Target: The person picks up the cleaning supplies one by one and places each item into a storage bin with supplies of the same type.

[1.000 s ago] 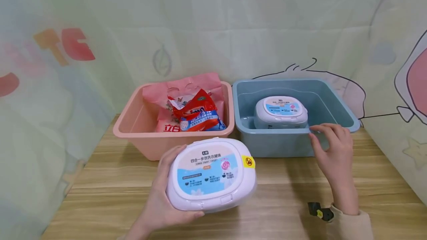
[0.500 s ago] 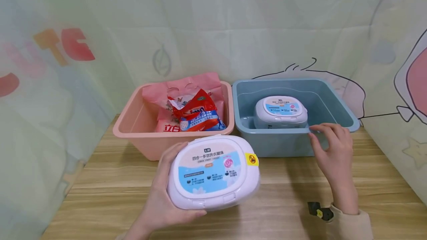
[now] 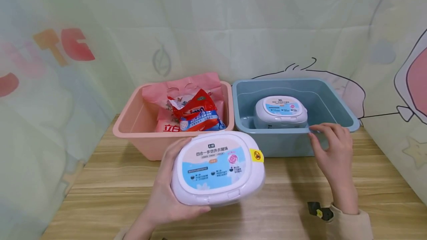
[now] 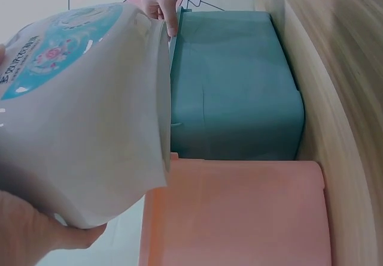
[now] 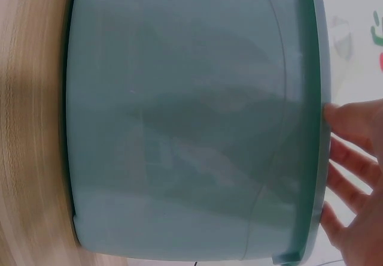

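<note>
My left hand (image 3: 163,192) grips a white laundry pod box (image 3: 218,166) by its left end, fingers behind it and thumb along its front edge. The box is held above the table with its printed lid tilted toward me and a yellow sticker at its right end. In the left wrist view the box's pale side (image 4: 114,116) fills the left half. At the front rim of the blue-grey plastic bin (image 3: 273,143), my right hand (image 3: 335,155) pinches the edge between thumb and fingers. A second white laundry pod box (image 3: 281,112) sits inside that bin.
A pink bin (image 3: 138,142) stands directly left of the blue-grey one. It holds a pink bag (image 3: 200,81) and a red-and-blue packet (image 3: 198,112). Both bins are on a wood-grain table (image 3: 110,195), against a printed cloth backdrop (image 3: 200,25).
The left hand has shifted the held box slightly right and upward, bringing it closer to the bins. My right hand has stayed on the rim.
</note>
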A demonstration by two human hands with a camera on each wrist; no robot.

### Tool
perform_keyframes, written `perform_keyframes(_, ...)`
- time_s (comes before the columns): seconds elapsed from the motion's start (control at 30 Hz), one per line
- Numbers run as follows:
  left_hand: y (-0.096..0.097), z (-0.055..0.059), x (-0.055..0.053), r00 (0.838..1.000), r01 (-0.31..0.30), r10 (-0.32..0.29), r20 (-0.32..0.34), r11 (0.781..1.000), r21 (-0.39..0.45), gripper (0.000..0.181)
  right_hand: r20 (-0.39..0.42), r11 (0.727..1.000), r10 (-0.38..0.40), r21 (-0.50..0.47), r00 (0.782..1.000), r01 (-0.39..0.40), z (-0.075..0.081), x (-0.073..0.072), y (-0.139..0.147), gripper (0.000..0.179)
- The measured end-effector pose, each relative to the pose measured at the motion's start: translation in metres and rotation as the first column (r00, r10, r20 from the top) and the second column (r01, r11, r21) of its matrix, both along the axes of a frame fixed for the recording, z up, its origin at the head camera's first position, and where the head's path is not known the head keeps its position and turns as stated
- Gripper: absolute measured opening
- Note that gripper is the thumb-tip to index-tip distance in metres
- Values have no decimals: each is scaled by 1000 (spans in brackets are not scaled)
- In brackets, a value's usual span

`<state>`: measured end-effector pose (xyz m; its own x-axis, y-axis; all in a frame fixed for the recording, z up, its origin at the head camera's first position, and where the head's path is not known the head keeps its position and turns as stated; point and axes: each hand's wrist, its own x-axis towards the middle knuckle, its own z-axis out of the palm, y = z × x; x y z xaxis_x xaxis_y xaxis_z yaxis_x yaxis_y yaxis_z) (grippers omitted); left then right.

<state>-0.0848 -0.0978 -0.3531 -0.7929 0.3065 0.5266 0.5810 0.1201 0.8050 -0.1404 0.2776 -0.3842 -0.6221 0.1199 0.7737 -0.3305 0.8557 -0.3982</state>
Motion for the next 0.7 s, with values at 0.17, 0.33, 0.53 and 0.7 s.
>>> perform_keyframes(0.17, 3, 1, -8, 998, 33, -32, -51, 999, 20, 111, 6, 1000, -4, 1, 1000, 4, 0, 0, -1, 19)
perform_keyframes(0.33, 5, 1, -13, 997, 50, -48, -68, 999, 22, 109, 5, 1000, -3, 2, 1000, 3, 0, 1, -1, 19)
perform_keyframes(0.53, 8, 5, -19, 997, 28, -28, -74, 1000, -8, 111, -4, 1000, 2, 2, 1000, -2, 0, 1, -1, 20)
perform_keyframes(0.7, 10, 10, -23, 996, 36, -36, -85, 999, -8, 114, 3, 1000, -1, 0, 1000, 1, 1, 1, -1, 20)
